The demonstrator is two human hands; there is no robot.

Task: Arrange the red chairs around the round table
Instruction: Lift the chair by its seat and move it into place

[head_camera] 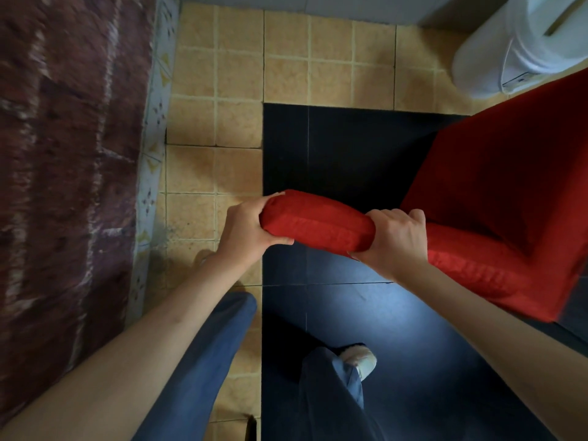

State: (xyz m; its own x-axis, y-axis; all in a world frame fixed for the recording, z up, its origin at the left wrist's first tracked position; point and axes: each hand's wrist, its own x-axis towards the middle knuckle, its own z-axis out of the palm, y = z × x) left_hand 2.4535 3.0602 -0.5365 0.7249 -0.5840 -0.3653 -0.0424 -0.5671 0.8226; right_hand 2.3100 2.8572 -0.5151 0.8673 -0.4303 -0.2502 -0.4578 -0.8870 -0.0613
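The floor is tan tile with a large black slab set into it, seen from straight above. Along the left edge lies a dark red rug, its pale patterned border meeting the tile.

Moving right, the left hand grips the end of the padded top rail of a red chair, thumb over the top and fingers curled beneath. The right hand wraps the same rail further along, knuckles up. The chair's seat spreads away to the right, over the black slab and angled relative to the person, whose legs in blue trousers and one pale shoe stand just behind it. At the top right corner is something white, cloth-draped and rounded; it may be the table, but too little of it shows to be sure.

The step in hand looks like carrying or dragging one chair into position. Next, the chair probably needs turning so its seat faces the table, then pushing in close.
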